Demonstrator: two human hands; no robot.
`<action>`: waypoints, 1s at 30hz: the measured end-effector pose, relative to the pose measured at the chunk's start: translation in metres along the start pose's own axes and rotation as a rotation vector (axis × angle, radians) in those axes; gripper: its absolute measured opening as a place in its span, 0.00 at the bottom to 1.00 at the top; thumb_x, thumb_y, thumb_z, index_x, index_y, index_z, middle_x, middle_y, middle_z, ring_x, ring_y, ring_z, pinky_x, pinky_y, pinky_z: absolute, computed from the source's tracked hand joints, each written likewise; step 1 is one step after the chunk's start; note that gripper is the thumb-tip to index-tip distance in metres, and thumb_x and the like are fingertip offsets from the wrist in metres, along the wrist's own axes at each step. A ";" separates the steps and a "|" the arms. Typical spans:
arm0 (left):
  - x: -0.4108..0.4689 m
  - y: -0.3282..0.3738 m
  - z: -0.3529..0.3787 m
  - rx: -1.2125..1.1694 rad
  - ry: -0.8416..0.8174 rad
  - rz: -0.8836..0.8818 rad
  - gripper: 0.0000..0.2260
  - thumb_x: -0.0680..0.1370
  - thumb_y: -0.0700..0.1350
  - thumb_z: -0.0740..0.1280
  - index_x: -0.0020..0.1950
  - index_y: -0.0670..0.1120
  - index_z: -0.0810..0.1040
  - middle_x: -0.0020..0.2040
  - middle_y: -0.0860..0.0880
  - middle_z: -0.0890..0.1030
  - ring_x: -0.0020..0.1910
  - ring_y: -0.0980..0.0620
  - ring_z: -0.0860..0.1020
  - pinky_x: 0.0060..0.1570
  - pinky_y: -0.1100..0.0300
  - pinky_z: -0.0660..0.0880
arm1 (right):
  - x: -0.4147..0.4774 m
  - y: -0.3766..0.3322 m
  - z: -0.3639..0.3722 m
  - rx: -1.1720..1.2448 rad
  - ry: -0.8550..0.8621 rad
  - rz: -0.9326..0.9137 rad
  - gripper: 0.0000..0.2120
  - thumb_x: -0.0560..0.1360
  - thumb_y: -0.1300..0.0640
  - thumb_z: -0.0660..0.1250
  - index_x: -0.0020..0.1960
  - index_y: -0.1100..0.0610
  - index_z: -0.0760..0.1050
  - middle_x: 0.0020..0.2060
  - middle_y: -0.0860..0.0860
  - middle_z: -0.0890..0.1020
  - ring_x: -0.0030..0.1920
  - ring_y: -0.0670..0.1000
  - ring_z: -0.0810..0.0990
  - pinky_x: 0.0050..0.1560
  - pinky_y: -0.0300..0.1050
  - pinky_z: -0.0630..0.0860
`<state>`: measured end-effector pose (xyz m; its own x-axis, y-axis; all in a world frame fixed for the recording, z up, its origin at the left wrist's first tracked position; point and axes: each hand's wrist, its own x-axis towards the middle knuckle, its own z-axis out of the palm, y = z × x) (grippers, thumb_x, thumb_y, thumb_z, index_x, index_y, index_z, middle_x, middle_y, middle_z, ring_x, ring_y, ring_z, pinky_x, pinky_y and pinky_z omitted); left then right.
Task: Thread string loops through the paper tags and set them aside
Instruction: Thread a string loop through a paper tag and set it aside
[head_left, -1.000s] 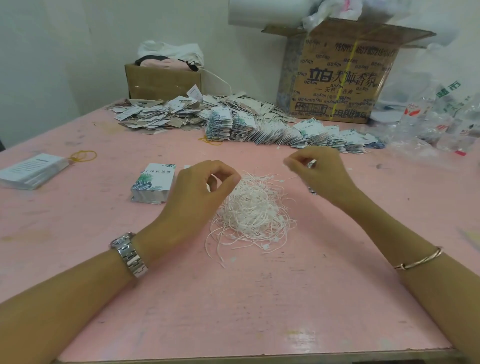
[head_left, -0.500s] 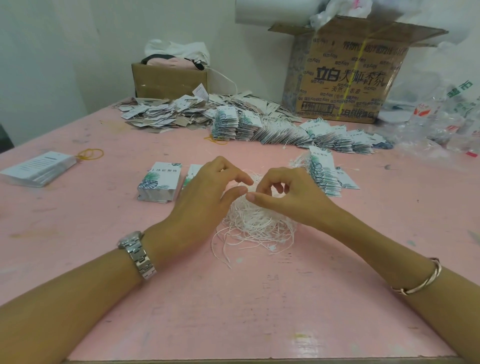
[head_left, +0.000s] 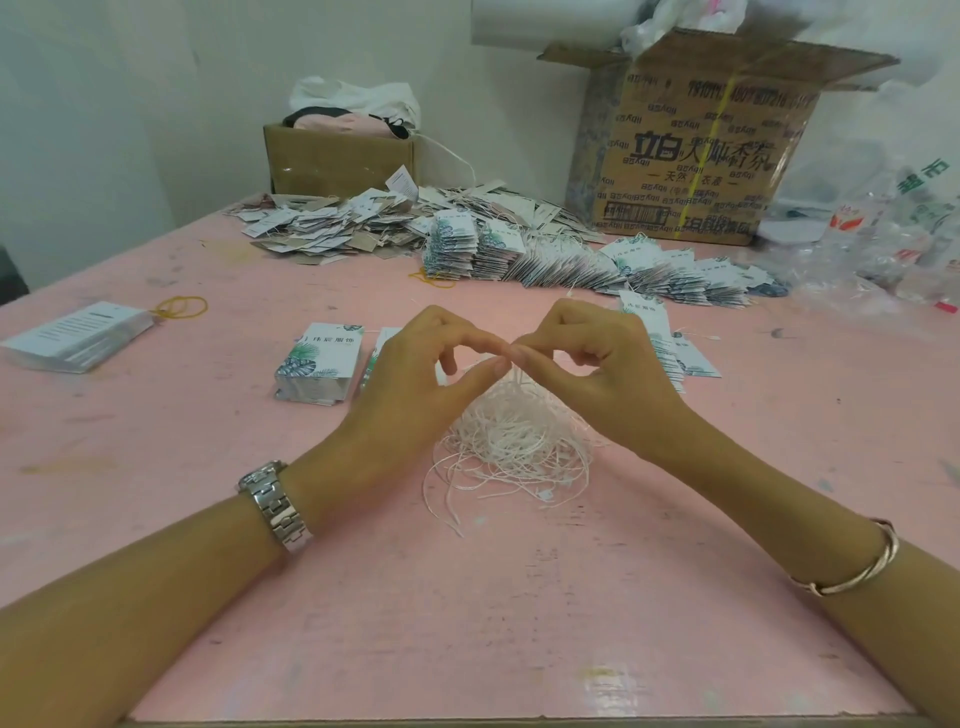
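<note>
String loops (head_left: 517, 431) pinched in both grips, left hand (head_left: 410, 387) and right hand (head_left: 597, 374), now lifted higher than before.

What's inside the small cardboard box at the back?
A white plastic bag and a pink item top the small cardboard box; anything lower is hidden by its wall.

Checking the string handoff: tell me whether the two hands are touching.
Touching. Head view shows left hand and right hand meeting at the fingertips above the string pile.

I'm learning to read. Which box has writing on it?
The big box at the back right, printed all over; the small box left of it is plain.
</note>
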<state>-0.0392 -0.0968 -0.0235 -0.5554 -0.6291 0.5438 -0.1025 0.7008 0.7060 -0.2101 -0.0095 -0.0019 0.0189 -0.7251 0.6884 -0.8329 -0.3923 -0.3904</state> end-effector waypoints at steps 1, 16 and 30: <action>0.001 -0.001 0.000 -0.023 0.013 -0.002 0.04 0.75 0.53 0.72 0.48 0.59 0.83 0.48 0.55 0.77 0.40 0.59 0.71 0.40 0.71 0.66 | 0.000 -0.002 0.000 -0.034 0.023 -0.033 0.05 0.76 0.56 0.71 0.48 0.53 0.86 0.33 0.50 0.77 0.33 0.47 0.69 0.33 0.39 0.63; 0.006 0.003 -0.006 -0.128 0.149 0.048 0.02 0.77 0.48 0.67 0.44 0.53 0.77 0.40 0.65 0.77 0.39 0.65 0.72 0.38 0.75 0.65 | 0.007 0.002 -0.013 0.365 -0.068 0.265 0.08 0.78 0.57 0.68 0.40 0.52 0.82 0.36 0.50 0.79 0.37 0.50 0.73 0.39 0.43 0.69; 0.010 0.010 -0.014 -0.296 0.329 0.034 0.05 0.81 0.47 0.66 0.46 0.54 0.79 0.40 0.58 0.82 0.39 0.63 0.73 0.39 0.65 0.66 | 0.009 0.019 -0.015 0.564 0.005 0.248 0.01 0.75 0.58 0.71 0.45 0.55 0.81 0.40 0.62 0.75 0.41 0.55 0.69 0.43 0.41 0.70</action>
<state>-0.0345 -0.1008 -0.0048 -0.2574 -0.7142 0.6509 0.1789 0.6267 0.7584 -0.2339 -0.0153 0.0064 -0.1417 -0.8312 0.5376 -0.3911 -0.4519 -0.8018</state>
